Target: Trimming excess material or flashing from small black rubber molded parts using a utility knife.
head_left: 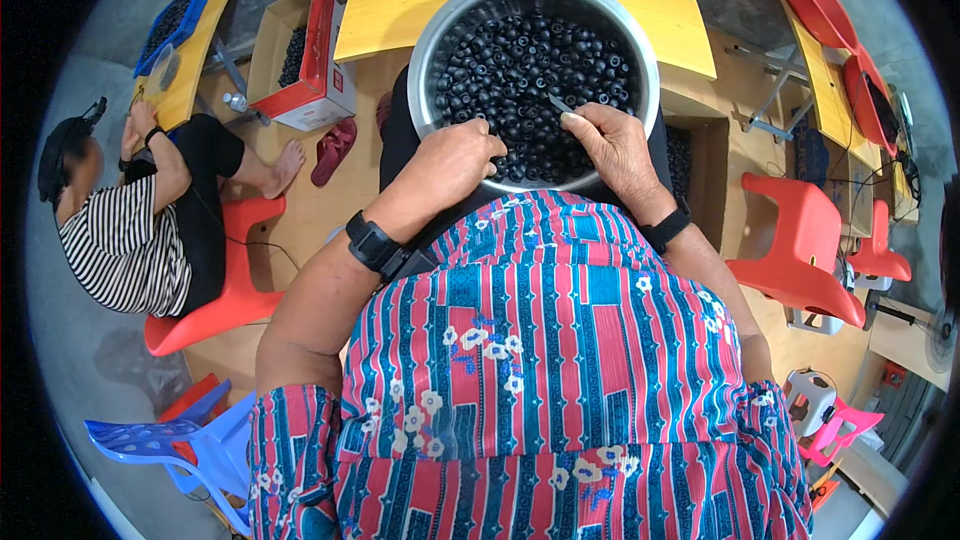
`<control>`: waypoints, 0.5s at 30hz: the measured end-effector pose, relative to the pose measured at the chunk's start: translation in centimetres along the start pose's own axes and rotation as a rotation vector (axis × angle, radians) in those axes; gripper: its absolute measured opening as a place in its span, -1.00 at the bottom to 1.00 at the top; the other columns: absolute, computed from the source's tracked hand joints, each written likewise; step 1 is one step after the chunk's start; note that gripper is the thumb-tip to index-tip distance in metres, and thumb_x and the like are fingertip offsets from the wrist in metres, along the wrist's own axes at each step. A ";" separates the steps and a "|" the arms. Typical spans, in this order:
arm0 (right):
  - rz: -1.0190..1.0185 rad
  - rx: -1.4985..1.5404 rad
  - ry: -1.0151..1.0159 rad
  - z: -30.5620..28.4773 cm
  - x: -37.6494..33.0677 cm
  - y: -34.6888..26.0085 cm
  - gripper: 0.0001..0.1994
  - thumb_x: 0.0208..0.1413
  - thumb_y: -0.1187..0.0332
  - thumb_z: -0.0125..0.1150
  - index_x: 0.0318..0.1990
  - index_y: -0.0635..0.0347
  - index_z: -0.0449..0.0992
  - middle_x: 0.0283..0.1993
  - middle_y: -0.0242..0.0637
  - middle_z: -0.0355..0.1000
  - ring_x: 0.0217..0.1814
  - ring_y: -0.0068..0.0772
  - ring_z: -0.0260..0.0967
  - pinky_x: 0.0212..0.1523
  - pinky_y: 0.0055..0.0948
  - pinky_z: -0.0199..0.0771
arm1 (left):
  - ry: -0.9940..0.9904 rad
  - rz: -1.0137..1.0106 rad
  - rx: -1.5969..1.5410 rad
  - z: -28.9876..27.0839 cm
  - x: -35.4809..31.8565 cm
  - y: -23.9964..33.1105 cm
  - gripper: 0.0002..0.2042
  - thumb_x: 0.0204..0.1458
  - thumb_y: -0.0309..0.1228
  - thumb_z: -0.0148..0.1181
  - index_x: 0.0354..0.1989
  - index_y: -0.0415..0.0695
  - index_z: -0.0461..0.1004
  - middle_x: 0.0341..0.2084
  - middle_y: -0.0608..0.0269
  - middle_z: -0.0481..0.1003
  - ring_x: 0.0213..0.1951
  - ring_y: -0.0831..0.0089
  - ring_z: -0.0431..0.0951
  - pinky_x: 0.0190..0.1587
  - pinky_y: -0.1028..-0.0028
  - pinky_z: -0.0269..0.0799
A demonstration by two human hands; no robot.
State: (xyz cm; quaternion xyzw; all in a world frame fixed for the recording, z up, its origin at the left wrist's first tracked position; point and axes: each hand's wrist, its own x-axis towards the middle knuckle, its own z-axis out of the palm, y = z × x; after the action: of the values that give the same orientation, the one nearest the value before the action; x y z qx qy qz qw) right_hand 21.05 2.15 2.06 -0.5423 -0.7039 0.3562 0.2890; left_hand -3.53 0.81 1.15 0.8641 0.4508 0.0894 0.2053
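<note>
a person in a pink and blue patterned shirt (pixel 540 340) looks down on a wide metal bowl (pixel 650 70), which seems to sit on the lap, its far side over the near edge of a yellow worktop (pixel 390 0). the bowl is filled with small, dark round pieces (pixel 540 55), many showing a paler ring or hollow on top.

both hands are over the near half of the bowl, apart from each other. the right hand (pixel 620 148) comes in from the right, its thumb and fingers pinched on a small blade (pixel 556 102). the blade's long axis slants away from the body and to the left, so the tip points over the middle of the pieces rather than straight at the other hand.

the left hand (pixel 455 165) comes across the left part of the near rim, fingers curled in and pointing right. whether they pinch a piece or are just bent is hidden; i cannot tell. from these fingers, the blade tip lies to the right and farther from the body, a short gap away, with loose pieces between. pieces lie close to both hands; the blade tip is nearer the right hand, which grips it.
</note>
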 end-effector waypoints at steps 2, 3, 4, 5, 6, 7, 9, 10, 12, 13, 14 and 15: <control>-0.033 -0.003 0.022 0.0 0.0 0.1 -0.67 0.20 0.18 0.12 -0.37 0.32 0.53 -0.40 -0.03 0.48 -0.29 0.01 0.44 -0.22 -0.20 0.40 | -0.004 0.005 -0.002 -0.1 0.0 0.2 -0.79 -0.09 -0.45 0.27 -0.22 -0.13 0.60 -0.35 0.09 0.48 -0.26 0.11 0.55 -0.20 0.23 0.49; -0.034 -0.003 0.023 0.1 0.0 0.1 -0.67 0.20 0.18 0.12 -0.37 0.32 0.53 -0.40 -0.03 0.48 -0.29 0.01 0.44 -0.22 -0.20 0.40 | 0.006 0.013 -0.008 0.0 0.0 0.3 -0.80 -0.07 -0.44 0.27 -0.23 -0.13 0.61 -0.35 0.10 0.48 -0.27 0.12 0.55 -0.20 0.24 0.49; -0.047 -0.013 0.019 0.1 0.0 0.2 -0.67 0.20 0.18 0.12 -0.37 0.33 0.53 -0.40 -0.04 0.48 -0.30 0.01 0.44 -0.22 -0.20 0.40 | 0.016 0.022 -0.016 0.0 0.0 0.4 -0.81 -0.05 -0.43 0.26 -0.23 -0.13 0.61 -0.35 0.11 0.48 -0.28 0.13 0.55 -0.21 0.24 0.49; -0.060 -0.024 0.016 0.2 0.0 0.2 -0.67 0.20 0.18 0.12 -0.37 0.33 0.53 -0.40 -0.04 0.48 -0.30 0.00 0.45 -0.22 -0.20 0.40 | 0.017 0.022 -0.017 0.1 0.0 0.4 -0.81 -0.05 -0.43 0.26 -0.23 -0.13 0.61 -0.35 0.11 0.48 -0.28 0.13 0.55 -0.21 0.24 0.49; -0.060 -0.025 0.016 0.2 0.0 0.2 -0.67 0.20 0.18 0.12 -0.37 0.33 0.53 -0.40 -0.04 0.48 -0.30 0.00 0.45 -0.22 -0.20 0.40 | 0.038 0.027 -0.025 0.1 0.1 0.3 -0.85 -0.04 -0.43 0.24 -0.27 -0.12 0.61 -0.36 0.11 0.49 -0.30 0.15 0.56 -0.22 0.25 0.51; -0.045 -0.019 0.010 0.3 0.0 0.2 -0.68 0.20 0.19 0.12 -0.37 0.33 0.53 -0.39 -0.05 0.48 -0.30 0.01 0.45 -0.22 -0.20 0.40 | 0.058 0.032 -0.034 0.2 0.1 0.3 -0.88 -0.03 -0.44 0.22 -0.32 -0.11 0.62 -0.37 0.12 0.49 -0.31 0.17 0.57 -0.23 0.26 0.53; -0.029 -0.015 0.002 0.3 -0.1 0.1 -0.68 0.20 0.19 0.13 -0.37 0.33 0.53 -0.39 -0.05 0.48 -0.29 0.01 0.45 -0.22 -0.20 0.40 | 0.065 0.016 -0.028 0.4 0.2 0.3 -0.88 -0.03 -0.44 0.22 -0.31 -0.10 0.62 -0.36 0.13 0.49 -0.31 0.18 0.57 -0.23 0.27 0.52; -0.047 -0.018 0.007 0.3 0.0 -0.1 -0.68 0.20 0.19 0.13 -0.37 0.33 0.53 -0.39 -0.05 0.48 -0.29 0.01 0.45 -0.22 -0.20 0.41 | 0.071 0.001 -0.021 0.5 0.2 0.3 -0.88 -0.02 -0.43 0.21 -0.31 -0.09 0.62 -0.36 0.14 0.48 -0.31 0.19 0.57 -0.22 0.27 0.52; -0.064 -0.024 0.010 0.2 -0.1 -0.1 -0.69 0.20 0.20 0.13 -0.36 0.33 0.53 -0.39 -0.05 0.48 -0.29 0.01 0.45 -0.22 -0.20 0.41 | 0.109 0.008 -0.059 0.8 0.1 0.1 -0.87 -0.03 -0.42 0.23 -0.30 -0.09 0.62 -0.36 0.15 0.48 -0.30 0.19 0.56 -0.22 0.27 0.52; -0.071 -0.029 0.008 0.2 -0.1 -0.1 -0.69 0.19 0.20 0.13 -0.36 0.33 0.54 -0.38 -0.05 0.49 -0.28 0.01 0.45 -0.21 -0.21 0.42 | 0.147 0.016 -0.094 0.8 0.0 0.2 -0.86 -0.04 -0.41 0.24 -0.29 -0.09 0.62 -0.36 0.16 0.48 -0.29 0.20 0.56 -0.21 0.28 0.51; -0.077 -0.035 0.006 0.2 -0.1 -0.1 -0.69 0.19 0.19 0.13 -0.35 0.32 0.54 -0.37 -0.05 0.49 -0.27 0.01 0.45 -0.21 -0.21 0.42 | 0.147 0.015 -0.096 0.8 0.0 0.2 -0.86 -0.04 -0.41 0.24 -0.29 -0.09 0.62 -0.36 0.16 0.48 -0.29 0.20 0.56 -0.21 0.28 0.51; -0.076 -0.036 0.005 0.2 -0.1 -0.1 -0.69 0.19 0.19 0.13 -0.35 0.32 0.54 -0.37 -0.05 0.49 -0.27 0.01 0.45 -0.21 -0.21 0.42 | 0.120 0.022 -0.129 0.7 -0.1 0.3 -0.84 -0.04 -0.42 0.26 -0.26 -0.09 0.61 -0.37 0.15 0.46 -0.28 0.17 0.55 -0.21 0.27 0.49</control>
State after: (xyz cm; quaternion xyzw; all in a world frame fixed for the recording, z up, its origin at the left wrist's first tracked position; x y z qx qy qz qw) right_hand 20.87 1.99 2.01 -0.5211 -0.7296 0.3309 0.2945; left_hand -3.11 0.42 0.71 0.8471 0.4459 0.1723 0.2319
